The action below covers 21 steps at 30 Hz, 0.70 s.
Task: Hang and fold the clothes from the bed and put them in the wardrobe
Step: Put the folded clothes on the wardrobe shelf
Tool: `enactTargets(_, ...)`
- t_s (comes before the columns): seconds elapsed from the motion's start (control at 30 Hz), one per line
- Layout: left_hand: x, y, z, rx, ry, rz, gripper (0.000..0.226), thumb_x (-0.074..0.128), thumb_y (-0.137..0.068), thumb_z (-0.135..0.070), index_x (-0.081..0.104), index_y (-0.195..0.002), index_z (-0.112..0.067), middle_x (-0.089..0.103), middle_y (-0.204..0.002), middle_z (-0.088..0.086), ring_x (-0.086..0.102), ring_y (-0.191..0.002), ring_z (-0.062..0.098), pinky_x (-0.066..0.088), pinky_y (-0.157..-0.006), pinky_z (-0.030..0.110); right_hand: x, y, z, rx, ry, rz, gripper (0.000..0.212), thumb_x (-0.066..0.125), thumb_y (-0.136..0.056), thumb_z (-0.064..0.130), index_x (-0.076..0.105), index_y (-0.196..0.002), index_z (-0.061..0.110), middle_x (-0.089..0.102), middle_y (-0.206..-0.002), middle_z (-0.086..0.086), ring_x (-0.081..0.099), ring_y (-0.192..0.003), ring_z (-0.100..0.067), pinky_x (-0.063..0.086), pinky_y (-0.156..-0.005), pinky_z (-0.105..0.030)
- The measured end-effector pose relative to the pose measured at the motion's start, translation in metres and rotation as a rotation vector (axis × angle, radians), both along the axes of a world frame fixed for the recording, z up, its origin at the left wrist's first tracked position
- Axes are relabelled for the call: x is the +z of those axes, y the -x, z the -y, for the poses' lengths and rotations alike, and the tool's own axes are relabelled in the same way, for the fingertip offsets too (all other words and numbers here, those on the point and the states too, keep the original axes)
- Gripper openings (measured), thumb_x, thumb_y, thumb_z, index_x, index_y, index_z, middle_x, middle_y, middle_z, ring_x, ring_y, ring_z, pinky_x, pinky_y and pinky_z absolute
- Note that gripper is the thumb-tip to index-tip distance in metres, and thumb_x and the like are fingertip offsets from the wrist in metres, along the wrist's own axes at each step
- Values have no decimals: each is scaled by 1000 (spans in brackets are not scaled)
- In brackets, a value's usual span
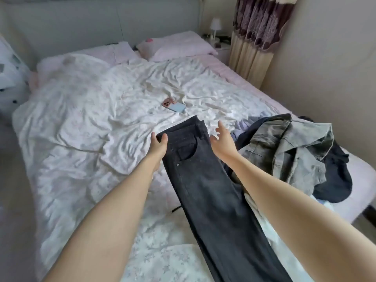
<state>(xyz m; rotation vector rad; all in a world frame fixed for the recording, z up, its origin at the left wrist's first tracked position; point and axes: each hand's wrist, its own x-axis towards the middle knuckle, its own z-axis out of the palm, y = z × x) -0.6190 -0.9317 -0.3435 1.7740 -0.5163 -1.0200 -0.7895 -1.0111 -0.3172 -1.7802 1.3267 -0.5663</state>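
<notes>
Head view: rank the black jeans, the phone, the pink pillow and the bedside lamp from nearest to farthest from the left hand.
1. Black denim jeans, gripped at the waist edge by the left hand.
2. Phone in pink case, mid-bed beyond.
3. Pink pillow, at the headboard.
4. White bedside lamp, far corner.

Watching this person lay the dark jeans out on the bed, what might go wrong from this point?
1. The phone lies on the quilt just beyond the dark jeans; a fold or tug there might bury it or flick it.
2. Only the left hand grips the waist edge; the right hand is open, so the jeans may skew.
3. The legs run off the bed's near edge and could drag the jeans down.
</notes>
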Motion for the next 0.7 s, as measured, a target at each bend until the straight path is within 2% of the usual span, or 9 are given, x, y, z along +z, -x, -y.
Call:
enactTargets(0.03,-39,-8,3,-23,-138,13,65,36,-98,-43,4,-150,-21,15,-156,2,24,-140,24,23,-113,39,-39,-4,0,-16,-70,-78,56,39,-96,13,17,-148,16,36,-144,-9,43,-125,-26,35,-89,-28)
enactTargets(0.1,-72,-8,-5,-52,-217,105,65,39,-97,-42,11,-149,-16,19,-154,7,28,-138,26,26,-110,37,-72,10,-13,-8,-140,-134,52,38,-96,11,25,-146,14,34,-145,-10,42,-128,-25,35,-94,-28)
enactTargets(0.17,-96,6,-19,-87,-185,172,57,44,-96,-34,26,-145,-11,30,-149,9,36,-133,25,32,-108,35,-102,30,-36,-24,-208,-164,47,38,-96,11,33,-142,13,41,-142,-8,44,-125,-22,37,-94,-27)
enactTargets(0.3,-158,61,-69,-364,-215,390,39,50,-94,-21,48,-132,-11,46,-136,5,45,-124,20,34,-101,27,-169,85,-119,-96,-324,-266,36,38,-96,11,46,-132,14,51,-128,-3,50,-108,-15,41,-89,-25)
enactTargets(0.37,-176,95,-97,-566,-145,556,34,51,-93,-19,53,-127,-13,51,-131,2,46,-121,19,33,-100,27,-192,117,-166,-116,-313,-329,30,40,-96,12,50,-124,15,52,-121,0,48,-96,-9,37,-82,-21)
enactTargets(0.43,-186,125,-120,-787,-48,703,30,55,-91,-18,59,-121,-15,56,-124,-1,47,-118,20,33,-95,28,-208,147,-207,-140,-293,-386,24,43,-95,11,53,-117,13,52,-112,2,49,-91,-11,36,-76,-22)
enactTargets(0.5,-191,152,-140,-1013,91,821,25,71,-78,-18,69,-104,-17,64,-108,-3,58,-106,20,43,-86,31,-221,175,-239,-162,-284,-430,18,47,-93,10,55,-109,12,51,-105,4,53,-93,-15,39,-74,-25)
enactTargets(0.57,-200,176,-159,-1196,226,968,27,86,-58,-26,73,-81,-24,68,-88,-9,66,-87,14,51,-75,27,-233,201,-269,-171,-290,-488,13,50,-91,10,55,-103,11,51,-102,4,52,-93,-17,41,-73,-27)
enactTargets(0.7,-217,207,-178,-1411,301,1117,29,90,-48,-36,72,-71,-28,66,-80,-12,64,-78,11,51,-74,26,-255,240,-313,-152,-341,-603,17,49,-91,13,52,-107,8,50,-107,-2,48,-101,-21,43,-77,-30)
